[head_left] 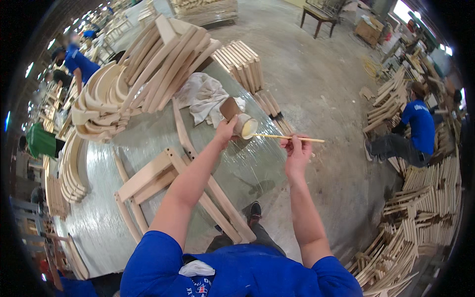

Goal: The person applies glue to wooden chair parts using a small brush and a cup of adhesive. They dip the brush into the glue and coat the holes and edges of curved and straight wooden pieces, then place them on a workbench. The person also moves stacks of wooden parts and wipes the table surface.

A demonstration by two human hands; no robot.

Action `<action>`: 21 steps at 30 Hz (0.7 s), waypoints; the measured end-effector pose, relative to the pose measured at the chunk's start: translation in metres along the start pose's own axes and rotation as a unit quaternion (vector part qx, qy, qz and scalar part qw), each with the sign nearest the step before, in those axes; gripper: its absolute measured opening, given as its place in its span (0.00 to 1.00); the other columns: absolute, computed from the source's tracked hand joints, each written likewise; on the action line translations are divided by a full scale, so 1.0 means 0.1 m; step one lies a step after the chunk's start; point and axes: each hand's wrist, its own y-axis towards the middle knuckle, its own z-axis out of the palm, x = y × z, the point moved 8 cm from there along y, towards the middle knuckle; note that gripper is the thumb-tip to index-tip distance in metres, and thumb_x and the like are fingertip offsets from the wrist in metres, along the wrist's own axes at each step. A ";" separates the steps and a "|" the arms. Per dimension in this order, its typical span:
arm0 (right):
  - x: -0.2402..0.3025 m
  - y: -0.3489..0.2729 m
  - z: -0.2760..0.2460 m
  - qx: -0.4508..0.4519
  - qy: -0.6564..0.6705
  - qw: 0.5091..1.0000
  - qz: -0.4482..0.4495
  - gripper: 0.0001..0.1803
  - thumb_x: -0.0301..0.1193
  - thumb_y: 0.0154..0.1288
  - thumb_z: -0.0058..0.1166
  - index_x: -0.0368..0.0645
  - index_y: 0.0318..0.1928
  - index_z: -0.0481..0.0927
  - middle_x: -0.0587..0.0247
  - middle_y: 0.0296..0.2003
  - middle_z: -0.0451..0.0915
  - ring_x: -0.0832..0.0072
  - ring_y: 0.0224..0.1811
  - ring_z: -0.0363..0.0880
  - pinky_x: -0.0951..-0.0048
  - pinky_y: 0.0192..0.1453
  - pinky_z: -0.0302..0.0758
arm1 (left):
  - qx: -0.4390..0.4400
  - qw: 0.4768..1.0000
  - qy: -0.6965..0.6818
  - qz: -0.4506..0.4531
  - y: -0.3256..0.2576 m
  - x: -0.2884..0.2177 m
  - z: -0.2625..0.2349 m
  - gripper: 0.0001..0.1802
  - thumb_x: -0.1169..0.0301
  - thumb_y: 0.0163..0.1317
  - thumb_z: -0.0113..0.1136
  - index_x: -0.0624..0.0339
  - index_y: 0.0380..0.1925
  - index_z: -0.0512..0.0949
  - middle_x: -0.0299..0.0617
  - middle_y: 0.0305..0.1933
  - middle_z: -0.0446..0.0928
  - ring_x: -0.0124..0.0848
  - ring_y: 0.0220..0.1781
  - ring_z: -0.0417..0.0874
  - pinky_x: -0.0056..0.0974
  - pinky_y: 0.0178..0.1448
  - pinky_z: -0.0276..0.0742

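Observation:
My left hand (226, 132) is closed around a small round pot (247, 127) with pale yellow stuff inside, its mouth tipped toward the right. A flat brown piece (229, 108) stands up beside the pot at my fingers; what it is I cannot tell. In my right hand (297, 152) a thin wooden stick (269, 136) is pinched, its left end at the mouth of the pot. Below my left forearm, a partly joined wooden chair frame (144, 174) lies on the table (101, 168). A crumpled white cloth (205, 96) rests just beyond the pot.
Curved wooden chair parts (163, 59) are piled at the table's far left. Slatted wooden pieces (242, 64) stand past its far edge. To the right a person in blue (419, 126) sits low among stacks of wooden sticks (430, 198). Other people work at left.

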 end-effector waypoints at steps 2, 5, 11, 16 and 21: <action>0.21 -0.08 0.25 0.064 -0.086 0.993 -0.054 0.02 0.24 0.66 0.43 0.39 0.37 0.66 0.57 0.32 0.76 0.74 0.30 0.77 0.74 0.33 0.76 | -0.034 0.998 -0.050 0.031 -0.30 0.01 -0.16 0.20 0.52 0.62 0.53 0.55 0.44 0.73 0.35 0.43 0.77 0.28 0.42 0.79 0.35 0.44 0.77; 0.21 -0.32 0.75 0.165 -0.133 0.975 -0.071 0.04 0.25 0.66 0.45 0.37 0.37 0.68 0.61 0.30 0.75 0.77 0.28 0.76 0.76 0.33 0.74 | -0.040 0.990 -0.112 0.077 -0.82 0.05 -0.42 0.20 0.51 0.64 0.50 0.54 0.43 0.73 0.33 0.42 0.77 0.26 0.40 0.78 0.35 0.44 0.77; -0.32 -1.28 1.61 0.367 -0.308 0.878 0.006 0.07 0.28 0.63 0.51 0.37 0.37 0.74 0.66 0.25 0.75 0.83 0.28 0.73 0.79 0.33 0.70 | -0.104 0.957 -0.161 0.219 -2.24 0.18 -1.46 0.18 0.57 0.67 0.48 0.57 0.50 0.70 0.33 0.44 0.75 0.24 0.42 0.77 0.32 0.47 0.76; -0.40 -2.51 2.59 0.524 -0.284 0.803 -0.029 0.08 0.30 0.66 0.48 0.37 0.36 0.72 0.65 0.26 0.77 0.82 0.27 0.74 0.80 0.33 0.72 | -0.271 0.906 -0.185 0.269 -3.65 0.34 -2.54 0.18 0.58 0.68 0.46 0.60 0.48 0.71 0.36 0.43 0.75 0.25 0.42 0.77 0.33 0.47 0.76; -0.52 -3.48 3.24 0.564 -0.185 0.805 0.012 0.09 0.32 0.67 0.49 0.38 0.34 0.71 0.66 0.24 0.76 0.85 0.26 0.73 0.82 0.32 0.71 | -0.345 0.855 -0.153 0.355 -4.74 0.41 -3.18 0.20 0.58 0.69 0.43 0.65 0.47 0.71 0.39 0.43 0.75 0.25 0.43 0.77 0.35 0.50 0.76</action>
